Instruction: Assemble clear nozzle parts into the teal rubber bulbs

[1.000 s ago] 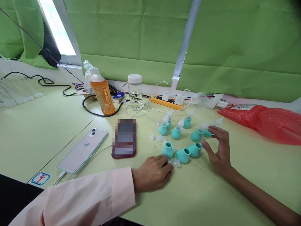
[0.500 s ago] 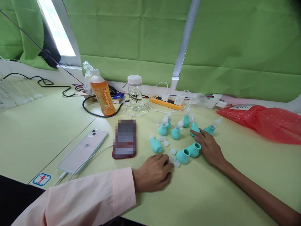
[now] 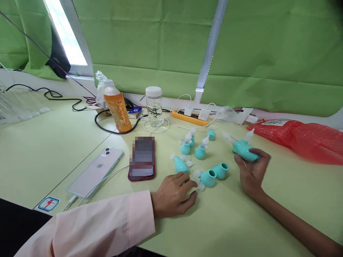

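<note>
You're lifting that teal bulb (image 3: 248,154) now, right hand (image 3: 254,173) gripping it. Left hand (image 3: 174,196) is resting half-uncurled, nearer the table's front edge (image 3: 143,248).

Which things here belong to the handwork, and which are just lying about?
Belong, it seems:
teal bulb in the right hand
two open-mouthed bulbs
bulbs with clear tips
loose clear pieces by the left hand

Apparently just lying about:
pale phone
red-cased phone
orange drink bottle
lidded water bottle
power strip
red plastic bag
</note>
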A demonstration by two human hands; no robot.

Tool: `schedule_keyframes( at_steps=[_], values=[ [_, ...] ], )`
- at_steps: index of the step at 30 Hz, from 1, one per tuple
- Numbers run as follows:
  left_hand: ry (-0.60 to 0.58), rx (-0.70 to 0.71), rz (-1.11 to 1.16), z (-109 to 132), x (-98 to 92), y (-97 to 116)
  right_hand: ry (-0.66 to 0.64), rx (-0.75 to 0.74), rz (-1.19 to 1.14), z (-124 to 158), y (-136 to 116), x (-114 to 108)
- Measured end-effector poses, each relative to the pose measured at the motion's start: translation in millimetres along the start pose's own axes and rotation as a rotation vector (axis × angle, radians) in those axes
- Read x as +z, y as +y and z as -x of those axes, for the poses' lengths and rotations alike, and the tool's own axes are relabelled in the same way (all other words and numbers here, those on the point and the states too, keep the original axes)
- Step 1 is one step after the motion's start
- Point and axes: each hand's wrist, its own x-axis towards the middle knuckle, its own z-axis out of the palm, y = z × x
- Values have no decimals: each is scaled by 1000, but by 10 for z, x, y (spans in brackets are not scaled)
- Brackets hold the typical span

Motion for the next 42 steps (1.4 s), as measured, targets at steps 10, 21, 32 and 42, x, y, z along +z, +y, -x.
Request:
schedule_keyframes(
  at_steps=[10, 21, 32, 42],
  values=[
    [-94, 56, 406, 18, -49, -79, -827, -469, -113, 552, -631, -150],
    [-134, 174, 121, 21, 53, -109, -852, -165, 18, 671, -597, -233],
    [71, -92, 347, 57, 39, -70, -1012, 489, -231, 556, -660, -110],
    [188, -237, 159, 10, 99, -57, -1081, 424, -144, 546, -746, -158]
  ],
)
